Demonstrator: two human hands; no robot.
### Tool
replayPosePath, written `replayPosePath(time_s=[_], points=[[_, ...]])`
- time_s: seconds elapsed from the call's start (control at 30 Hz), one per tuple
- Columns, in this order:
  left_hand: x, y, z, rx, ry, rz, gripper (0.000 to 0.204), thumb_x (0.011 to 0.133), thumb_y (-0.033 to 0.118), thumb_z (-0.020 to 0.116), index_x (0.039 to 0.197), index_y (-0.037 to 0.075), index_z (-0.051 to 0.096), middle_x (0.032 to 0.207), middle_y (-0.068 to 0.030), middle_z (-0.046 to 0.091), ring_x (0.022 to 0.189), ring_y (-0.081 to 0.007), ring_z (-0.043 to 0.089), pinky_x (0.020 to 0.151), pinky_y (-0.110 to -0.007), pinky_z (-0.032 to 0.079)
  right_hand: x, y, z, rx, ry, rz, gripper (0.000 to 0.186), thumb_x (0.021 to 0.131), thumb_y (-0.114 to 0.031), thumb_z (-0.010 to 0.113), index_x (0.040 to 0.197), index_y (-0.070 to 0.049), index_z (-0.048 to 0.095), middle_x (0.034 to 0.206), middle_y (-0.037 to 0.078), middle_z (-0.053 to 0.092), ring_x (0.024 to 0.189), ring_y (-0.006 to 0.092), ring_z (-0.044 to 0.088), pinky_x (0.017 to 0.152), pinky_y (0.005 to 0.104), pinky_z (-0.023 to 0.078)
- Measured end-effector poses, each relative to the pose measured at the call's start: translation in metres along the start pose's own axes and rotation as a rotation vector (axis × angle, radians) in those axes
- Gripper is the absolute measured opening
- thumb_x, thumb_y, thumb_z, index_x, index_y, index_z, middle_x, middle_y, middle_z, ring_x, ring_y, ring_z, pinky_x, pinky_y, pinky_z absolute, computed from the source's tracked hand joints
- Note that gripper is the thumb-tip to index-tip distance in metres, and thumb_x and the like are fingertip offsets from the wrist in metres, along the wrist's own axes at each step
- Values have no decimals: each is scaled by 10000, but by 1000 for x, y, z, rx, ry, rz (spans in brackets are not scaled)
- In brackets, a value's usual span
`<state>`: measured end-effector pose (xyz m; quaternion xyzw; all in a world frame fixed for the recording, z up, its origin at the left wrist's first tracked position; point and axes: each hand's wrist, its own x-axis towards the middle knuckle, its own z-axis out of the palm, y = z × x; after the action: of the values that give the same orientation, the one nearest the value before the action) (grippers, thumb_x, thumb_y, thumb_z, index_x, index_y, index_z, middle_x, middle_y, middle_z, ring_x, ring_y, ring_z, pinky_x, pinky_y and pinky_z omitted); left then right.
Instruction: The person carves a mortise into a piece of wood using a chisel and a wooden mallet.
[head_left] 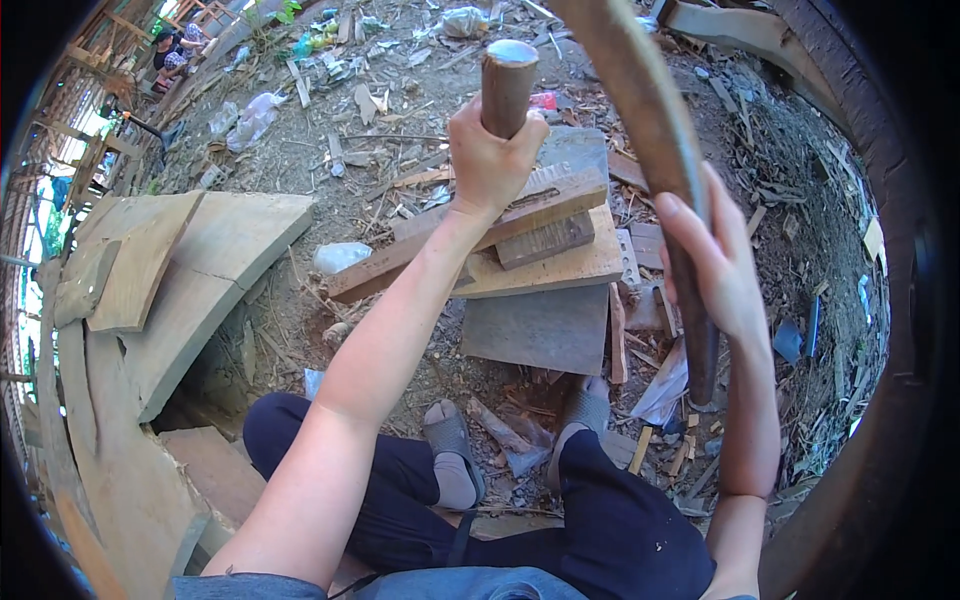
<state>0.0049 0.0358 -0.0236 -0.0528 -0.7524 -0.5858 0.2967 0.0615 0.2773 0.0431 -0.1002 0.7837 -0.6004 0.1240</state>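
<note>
Scraps point(299, 83) litter dirt ground point(295, 175) around stacked boards point(595, 258) (left hand point(490, 160) grips wooden cylinder point(508, 90); right hand point(722, 265), curved beam point(642, 95)).

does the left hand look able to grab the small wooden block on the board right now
Probably not as it is: the left hand is closed around a round wooden piece. With that put down, likely yes, as the small wooden block lies nearby, its near side uncovered.
</note>
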Motion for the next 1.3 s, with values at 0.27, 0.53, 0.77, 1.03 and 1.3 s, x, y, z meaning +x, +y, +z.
replayPosePath(time_s=[0.27, 0.53, 0.77, 1.03, 1.3], points=[[-28, 18, 6, 48, 37, 265, 91, 788, 86, 710, 807, 31, 640, 676, 6, 628, 616, -92, 608, 583, -260, 477, 19, 82, 40, -893, -119, 57, 565, 892, -386, 618, 1264, 15, 474, 950, 326, 670, 932, 470, 663, 816, 543, 516], [-64, 24, 2, -36, -148, 560, 179, 726, 26, 743, 775, 47, 573, 695, -63, 536, 570, -182, 554, 521, -308, 430, 19, 80, 39, -852, -150, -1, 663, 892, -395, 608, 1343, 52, 416, 972, 325, 672, 948, 475, 660, 839, 540, 522], [-71, 20, 4, 61, -104, 671, 239, 707, -7, 742, 767, 82, 528, 673, -65, 526, 526, -197, 548, 487, -319, 435, 15, 76, 34, -886, -166, 37, 601, 890, -388, 605, 1269, 45, 433, 937, 315, 678, 932, 480, 662, 833, 547, 523], [15, -10, -18, -300, 237, -101, 130, 797, 25, 621, 791, 52, 494, 585, 7, 492, 424, -82, 469, 389, -249, 376, 36, 76, 35, -900, -157, 16, 520, 871, -366, 616, 1186, 15, 454, 949, 314, 677, 931, 480, 665, 831, 549, 525], [-14, -63, -94, -538, 943, -359, 175, 834, 63, 611, 759, 23, 458, 593, -26, 463, 410, -133, 471, 385, -300, 416, 32, 76, 40, -928, -133, 19, 556, 873, -353, 620, 1239, 26, 442, 915, 317, 676, 919, 473, 669, 824, 542, 526]])
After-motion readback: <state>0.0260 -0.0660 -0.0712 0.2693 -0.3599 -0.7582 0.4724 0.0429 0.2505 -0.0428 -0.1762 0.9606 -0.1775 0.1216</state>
